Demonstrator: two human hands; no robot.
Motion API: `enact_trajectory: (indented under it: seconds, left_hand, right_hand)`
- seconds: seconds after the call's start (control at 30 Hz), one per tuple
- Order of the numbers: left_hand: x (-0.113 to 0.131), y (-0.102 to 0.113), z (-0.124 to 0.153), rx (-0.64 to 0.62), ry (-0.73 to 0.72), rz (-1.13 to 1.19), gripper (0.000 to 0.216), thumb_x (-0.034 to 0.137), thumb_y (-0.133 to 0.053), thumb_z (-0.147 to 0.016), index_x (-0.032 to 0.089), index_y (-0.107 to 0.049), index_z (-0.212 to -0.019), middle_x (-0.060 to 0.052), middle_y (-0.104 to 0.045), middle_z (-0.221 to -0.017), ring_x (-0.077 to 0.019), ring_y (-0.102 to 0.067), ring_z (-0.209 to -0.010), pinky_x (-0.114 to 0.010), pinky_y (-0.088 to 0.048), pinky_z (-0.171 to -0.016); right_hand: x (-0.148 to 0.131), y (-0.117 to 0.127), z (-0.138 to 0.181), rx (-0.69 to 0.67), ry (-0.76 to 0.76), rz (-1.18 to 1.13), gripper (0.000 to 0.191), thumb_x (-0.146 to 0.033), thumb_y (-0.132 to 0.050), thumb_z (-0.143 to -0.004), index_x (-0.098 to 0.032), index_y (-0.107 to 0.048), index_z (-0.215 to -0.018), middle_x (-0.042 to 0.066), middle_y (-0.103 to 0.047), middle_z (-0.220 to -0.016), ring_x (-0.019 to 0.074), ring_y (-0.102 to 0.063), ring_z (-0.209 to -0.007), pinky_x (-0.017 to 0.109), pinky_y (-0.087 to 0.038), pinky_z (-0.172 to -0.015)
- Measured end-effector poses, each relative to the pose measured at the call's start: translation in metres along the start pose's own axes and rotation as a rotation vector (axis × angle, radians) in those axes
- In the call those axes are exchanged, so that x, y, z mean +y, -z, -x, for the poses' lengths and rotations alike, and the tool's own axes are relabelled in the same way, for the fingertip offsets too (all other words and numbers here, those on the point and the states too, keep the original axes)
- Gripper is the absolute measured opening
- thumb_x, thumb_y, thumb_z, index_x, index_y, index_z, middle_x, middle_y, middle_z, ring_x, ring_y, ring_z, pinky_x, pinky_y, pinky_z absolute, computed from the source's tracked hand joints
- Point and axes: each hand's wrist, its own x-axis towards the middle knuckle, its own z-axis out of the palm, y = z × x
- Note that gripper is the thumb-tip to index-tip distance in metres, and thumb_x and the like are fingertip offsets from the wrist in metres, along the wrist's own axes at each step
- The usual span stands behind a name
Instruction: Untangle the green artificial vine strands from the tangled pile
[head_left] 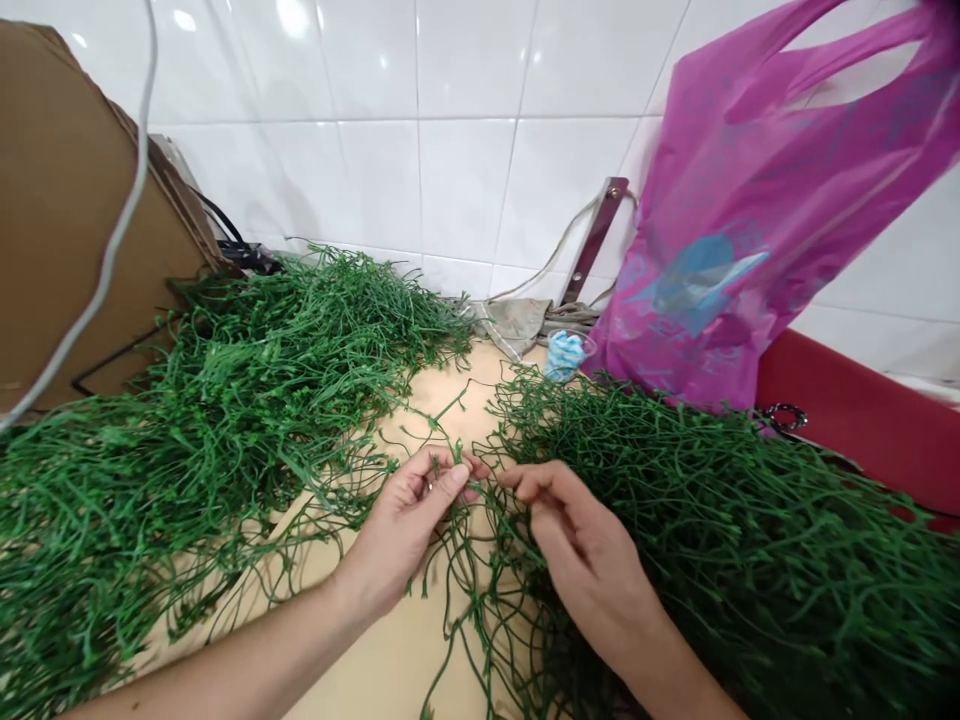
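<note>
Left hand narrow, pinching green strand | right hand narrow, same pinch | strand held up above surface, apart from piles either side

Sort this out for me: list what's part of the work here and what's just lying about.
Part of the work:
left hand
right hand
green strands pinched between them
left heap of strands
right heap of strands

Lying about:
magenta plastic bag
cardboard sheet
crumpled grey cloth
clear cup
metal bracket

Left hand, right hand — among tangled green vines, magenta bag beyond
</note>
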Motion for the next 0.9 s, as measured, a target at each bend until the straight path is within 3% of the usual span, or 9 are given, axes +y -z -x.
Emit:
enact_trajectory:
  seconds: [0.07,0.17,0.3,0.43,0.57,0.73,0.9]
  left_hand:
    - [0.000,-0.001,0.000,0.007,0.008,-0.009,0.027,0.038,-0.073,-0.084,0.019,-0.054,-0.081,-0.001,-0.064,-0.097,-0.0135,-0.057,-0.092,-0.026,-0.043,-0.085]
    - [0.001,-0.002,0.001,0.000,-0.001,-0.049,0.030,0.039,-0.076,-0.080,0.018,-0.055,-0.077,0.000,-0.061,-0.088,-0.0131,-0.055,-0.085,-0.025,-0.042,-0.077]
    - [0.001,-0.002,0.001,-0.033,-0.062,-0.119,0.027,0.038,-0.077,-0.079,0.017,-0.059,-0.076,-0.001,-0.058,-0.093,-0.0144,-0.054,-0.090,-0.026,-0.041,-0.079]
    - [0.001,-0.001,0.002,-0.067,-0.067,-0.129,0.025,0.036,-0.077,-0.079,0.017,-0.061,-0.077,-0.002,-0.059,-0.095,-0.0152,-0.055,-0.092,-0.027,-0.042,-0.081]
    - [0.001,0.000,0.005,-0.096,-0.017,-0.088,0.021,0.036,-0.073,-0.083,0.018,-0.063,-0.083,0.001,-0.060,-0.082,-0.0127,-0.056,-0.080,-0.026,-0.043,-0.077]
    - [0.004,-0.001,0.006,-0.079,0.026,0.001,0.020,0.034,-0.073,-0.084,0.017,-0.062,-0.082,0.001,-0.064,-0.085,-0.0104,-0.056,-0.078,-0.023,-0.044,-0.076]
    - [0.005,-0.001,0.004,-0.083,0.038,0.166,0.017,0.029,-0.075,-0.083,0.017,-0.063,-0.081,0.001,-0.068,-0.083,-0.0103,-0.062,-0.077,-0.023,-0.049,-0.078]
  right_hand:
    - [-0.005,0.001,0.001,0.073,0.001,-0.031,0.017,-0.024,-0.041,-0.097,-0.024,-0.057,-0.098,0.002,-0.068,-0.095,0.0155,-0.064,-0.093,0.024,-0.050,-0.078]
    - [-0.011,-0.001,0.002,0.065,0.015,-0.060,0.017,-0.031,-0.049,-0.097,-0.025,-0.060,-0.108,0.003,-0.070,-0.105,0.0161,-0.065,-0.101,0.026,-0.052,-0.088]
    - [-0.009,-0.012,0.004,0.013,-0.006,-0.090,0.014,-0.024,-0.064,-0.087,-0.025,-0.062,-0.101,0.000,-0.072,-0.099,0.0142,-0.068,-0.097,0.023,-0.052,-0.090]
    - [-0.006,-0.016,0.005,0.005,-0.049,-0.135,0.005,-0.022,-0.058,-0.090,-0.024,-0.062,-0.091,-0.002,-0.070,-0.084,0.0116,-0.067,-0.080,0.019,-0.054,-0.078]
    - [-0.005,-0.015,0.005,-0.033,-0.048,-0.030,0.015,-0.023,-0.050,-0.095,-0.022,-0.063,-0.102,-0.001,-0.068,-0.080,0.0133,-0.068,-0.079,0.022,-0.055,-0.077]
    - [-0.004,-0.014,0.006,-0.108,0.007,0.135,0.028,-0.027,-0.040,-0.099,-0.020,-0.062,-0.114,0.009,-0.072,-0.111,0.0196,-0.067,-0.109,0.033,-0.052,-0.096]
    - [-0.004,-0.012,0.005,-0.221,0.046,0.143,0.032,-0.024,-0.034,-0.101,-0.023,-0.061,-0.117,0.007,-0.071,-0.119,0.0189,-0.066,-0.111,0.033,-0.052,-0.095]
